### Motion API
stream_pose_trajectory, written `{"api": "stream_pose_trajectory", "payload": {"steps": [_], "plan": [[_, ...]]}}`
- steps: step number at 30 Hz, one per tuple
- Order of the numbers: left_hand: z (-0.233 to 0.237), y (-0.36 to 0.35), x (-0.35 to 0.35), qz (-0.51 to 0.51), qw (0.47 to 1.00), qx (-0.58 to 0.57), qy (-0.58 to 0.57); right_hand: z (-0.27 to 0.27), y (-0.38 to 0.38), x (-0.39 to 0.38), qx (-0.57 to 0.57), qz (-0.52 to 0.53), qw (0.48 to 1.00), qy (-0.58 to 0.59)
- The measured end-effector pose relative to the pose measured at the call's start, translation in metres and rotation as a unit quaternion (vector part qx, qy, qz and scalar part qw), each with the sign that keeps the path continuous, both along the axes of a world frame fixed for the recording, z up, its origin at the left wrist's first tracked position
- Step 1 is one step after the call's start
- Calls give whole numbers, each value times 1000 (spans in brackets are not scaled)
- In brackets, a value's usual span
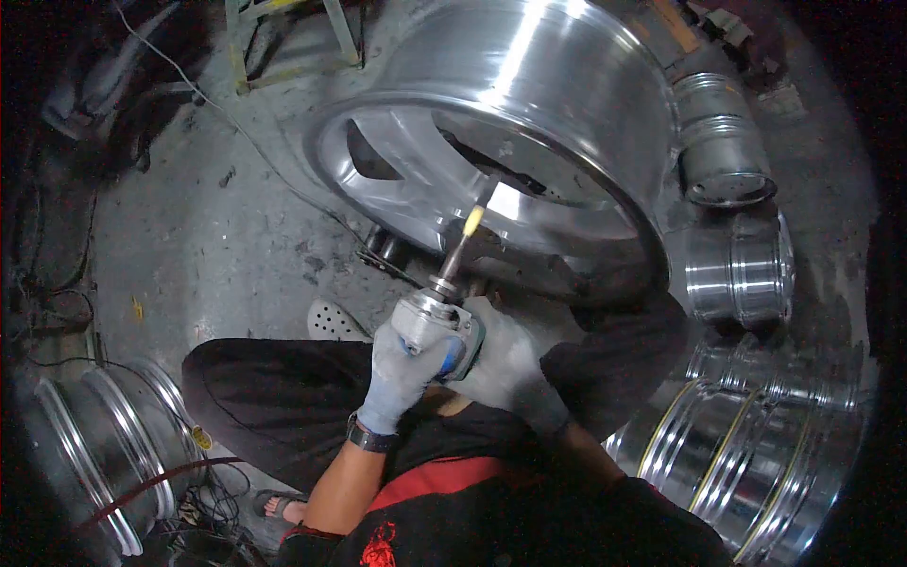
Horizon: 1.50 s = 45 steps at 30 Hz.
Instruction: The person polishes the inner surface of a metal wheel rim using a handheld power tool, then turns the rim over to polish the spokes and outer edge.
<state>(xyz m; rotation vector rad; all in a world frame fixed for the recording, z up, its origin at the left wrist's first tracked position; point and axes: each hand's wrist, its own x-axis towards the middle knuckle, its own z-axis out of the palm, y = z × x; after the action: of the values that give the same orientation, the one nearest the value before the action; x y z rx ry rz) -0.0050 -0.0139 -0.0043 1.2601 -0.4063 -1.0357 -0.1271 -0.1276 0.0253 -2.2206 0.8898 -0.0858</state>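
My left hand (402, 364), in a pale work glove with a dark watch at the wrist, is wrapped round the metal head of a power tool (433, 321). Against the tool's other side, my right hand (501, 359) is closed round its body, also gloved. A long spindle with a yellow band (473, 222) points up and away from the tool. Its tip lies over the spokes of a large shiny metal wheel rim (567, 76), which leans tilted in front of my legs. Whether the tip touches the metal I cannot tell.
Several metal rims (737, 269) stand along the right side, with more rims (118, 435) at the lower left. A yellowish metal stand (293, 38) is at the top. Cables (255, 146) cross the grey floor, and a white clog (333, 321) lies beside my knee.
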Motion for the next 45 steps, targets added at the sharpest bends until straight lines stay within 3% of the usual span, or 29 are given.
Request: {"api": "stream_pose_trajectory", "payload": {"steps": [9,11,13,22,28,41,45], "plan": [[-2,1,0,-27,999,19,-27,0,2,-5,-16,-2,1000,4],[-4,2,0,-28,999,20,-34,1,-3,0,24,22,999,-3],[-1,0,-1,19,997,-14,79,-2,-1,-2,10,19,1000,-12],[-5,2,2,-27,999,13,-40,5,2,3,6,-3,1000,8],[3,2,6,29,999,0,39,5,1,15,3,17,998,53],[1,2,3,51,998,-13,21,-13,4,3,-64,9,997,-38],[-5,9,8,49,999,-8,-4,-4,2,10,7,25,999,24]]}}
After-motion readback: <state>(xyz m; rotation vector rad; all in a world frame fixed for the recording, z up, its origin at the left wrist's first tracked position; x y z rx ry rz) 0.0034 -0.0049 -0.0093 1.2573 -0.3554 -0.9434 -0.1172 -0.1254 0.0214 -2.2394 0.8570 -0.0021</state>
